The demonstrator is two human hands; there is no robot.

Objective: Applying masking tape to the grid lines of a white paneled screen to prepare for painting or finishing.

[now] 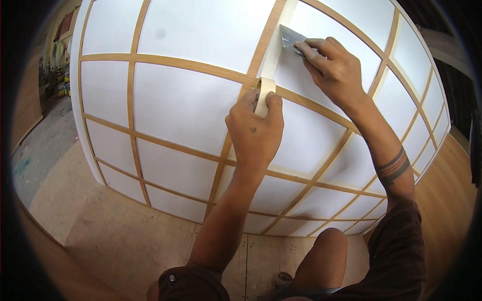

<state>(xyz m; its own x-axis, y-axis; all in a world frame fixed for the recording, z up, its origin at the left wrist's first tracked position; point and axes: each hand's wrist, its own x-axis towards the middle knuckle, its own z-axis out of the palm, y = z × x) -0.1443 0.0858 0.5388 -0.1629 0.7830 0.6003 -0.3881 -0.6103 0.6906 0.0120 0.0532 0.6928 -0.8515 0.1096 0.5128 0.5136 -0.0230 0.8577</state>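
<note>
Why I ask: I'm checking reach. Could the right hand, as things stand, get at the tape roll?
Probably yes: nothing solid shows between the right hand and the tape roll, though that hand holds a metal scraper and the left hand grips the roll.

pale wooden floor (125, 226) | on it: white wood-gridded panel (301, 140), upright

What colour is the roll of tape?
The roll of tape is pale cream, clearest in the head view.
</note>
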